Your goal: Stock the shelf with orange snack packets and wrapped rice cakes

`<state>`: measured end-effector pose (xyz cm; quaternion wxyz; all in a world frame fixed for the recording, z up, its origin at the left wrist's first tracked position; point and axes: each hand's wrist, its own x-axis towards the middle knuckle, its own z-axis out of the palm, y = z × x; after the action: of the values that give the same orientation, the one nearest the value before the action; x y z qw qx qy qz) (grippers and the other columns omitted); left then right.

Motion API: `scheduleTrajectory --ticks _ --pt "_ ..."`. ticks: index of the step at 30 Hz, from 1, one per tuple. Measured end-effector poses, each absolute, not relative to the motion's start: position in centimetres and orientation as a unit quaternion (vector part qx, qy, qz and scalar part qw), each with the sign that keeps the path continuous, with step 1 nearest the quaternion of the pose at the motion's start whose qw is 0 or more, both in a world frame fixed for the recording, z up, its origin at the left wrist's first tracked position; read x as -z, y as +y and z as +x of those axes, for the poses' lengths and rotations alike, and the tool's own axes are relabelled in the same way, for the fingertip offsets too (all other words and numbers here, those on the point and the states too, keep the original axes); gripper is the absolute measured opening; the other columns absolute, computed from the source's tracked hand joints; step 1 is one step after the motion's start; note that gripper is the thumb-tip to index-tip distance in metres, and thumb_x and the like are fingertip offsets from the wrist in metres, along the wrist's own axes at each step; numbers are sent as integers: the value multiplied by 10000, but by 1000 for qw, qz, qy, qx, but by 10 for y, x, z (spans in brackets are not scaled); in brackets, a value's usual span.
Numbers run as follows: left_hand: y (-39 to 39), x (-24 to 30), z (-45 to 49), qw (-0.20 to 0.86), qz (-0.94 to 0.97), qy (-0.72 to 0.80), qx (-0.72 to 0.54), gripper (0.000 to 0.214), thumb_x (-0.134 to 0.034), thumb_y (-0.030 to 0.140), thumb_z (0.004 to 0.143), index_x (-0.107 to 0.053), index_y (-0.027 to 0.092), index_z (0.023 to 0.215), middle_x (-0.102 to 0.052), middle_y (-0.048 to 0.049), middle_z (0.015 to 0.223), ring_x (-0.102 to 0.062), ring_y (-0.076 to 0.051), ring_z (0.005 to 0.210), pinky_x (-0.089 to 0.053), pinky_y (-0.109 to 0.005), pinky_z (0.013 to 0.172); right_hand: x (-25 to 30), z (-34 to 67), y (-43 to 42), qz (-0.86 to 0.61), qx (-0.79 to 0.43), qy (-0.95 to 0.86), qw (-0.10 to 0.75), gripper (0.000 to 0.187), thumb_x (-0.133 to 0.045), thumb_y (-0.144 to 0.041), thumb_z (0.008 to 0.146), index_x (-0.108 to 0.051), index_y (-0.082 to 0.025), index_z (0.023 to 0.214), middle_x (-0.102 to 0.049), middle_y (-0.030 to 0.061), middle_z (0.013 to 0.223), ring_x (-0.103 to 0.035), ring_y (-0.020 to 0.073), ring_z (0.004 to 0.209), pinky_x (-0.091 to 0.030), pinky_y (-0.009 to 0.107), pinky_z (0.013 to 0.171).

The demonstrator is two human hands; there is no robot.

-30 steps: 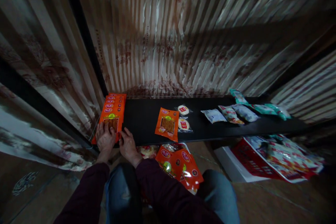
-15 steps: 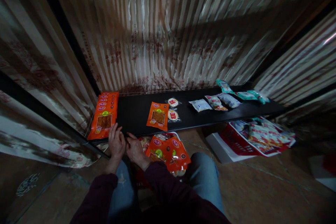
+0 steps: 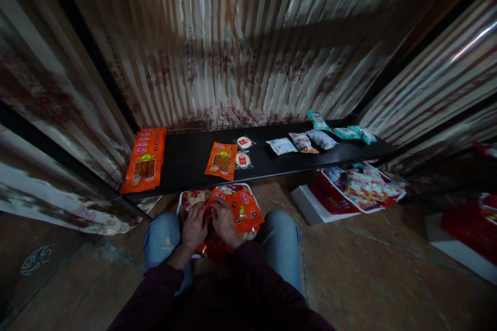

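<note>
In the head view, both bare hands are over the white-rimmed basket (image 3: 179, 202) below the shelf's front edge. The left hand (image 3: 195, 226) and right hand (image 3: 223, 221) lie side by side, fingers bent, among orange packets (image 3: 243, 211) in the basket; whether either grips one, I cannot tell. On the black shelf (image 3: 182, 158), overlapping orange packs (image 3: 145, 165) run from back edge to front at the left end. A single orange packet (image 3: 221, 161) lies near the front edge, just beside two round wrapped snacks (image 3: 244, 160). Farther right lie three small pouches (image 3: 303, 143), then green packets (image 3: 345, 133) toward the back right corner. A red basket (image 3: 328, 195) of bags sits under the front edge's right part.
</note>
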<state>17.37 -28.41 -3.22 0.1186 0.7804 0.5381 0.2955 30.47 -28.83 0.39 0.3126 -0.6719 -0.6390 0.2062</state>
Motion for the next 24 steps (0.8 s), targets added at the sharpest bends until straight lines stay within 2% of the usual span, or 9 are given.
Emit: scheduleTrajectory --ticks 4,9,17,24 --pt "-297 39 176 113 791 539 -268 384 -413 291 887 -544 181 1231 -482 -103 1384 -382 -235 1325 -363 -444 1079 1 321 -304 -702 -157 -635 281 332 -445 -82 805 -711 -152 992 -592 121 1245 -483 240 1226 -340 406 1069" --pt "-310 48 179 101 795 536 -265 373 -411 289 881 -576 162 1191 -394 -105 1456 -254 -250 1394 -334 -446 1100 3 333 -318 -737 -125 -615 250 339 -455 -116 802 -693 -156 1040 -539 128 1301 -352 270 1326 -321 448 1069" --pt "-323 66 178 113 730 616 -275 432 -435 323 861 -537 167 1250 -541 -127 1300 -459 -267 1229 -408 -460 1028 13 342 -330 -747 -109 -606 251 314 -523 -129 764 -684 -189 1027 -509 113 1344 -362 283 1323 -357 442 1052" --pt "-324 76 178 103 726 617 -285 460 -443 351 856 -513 137 1257 -548 -145 1278 -450 -285 1230 -398 -468 1026 18 342 -327 -743 -142 -591 280 303 -522 -131 785 -687 -139 1038 -462 162 1374 -364 302 1325 -363 440 1053"
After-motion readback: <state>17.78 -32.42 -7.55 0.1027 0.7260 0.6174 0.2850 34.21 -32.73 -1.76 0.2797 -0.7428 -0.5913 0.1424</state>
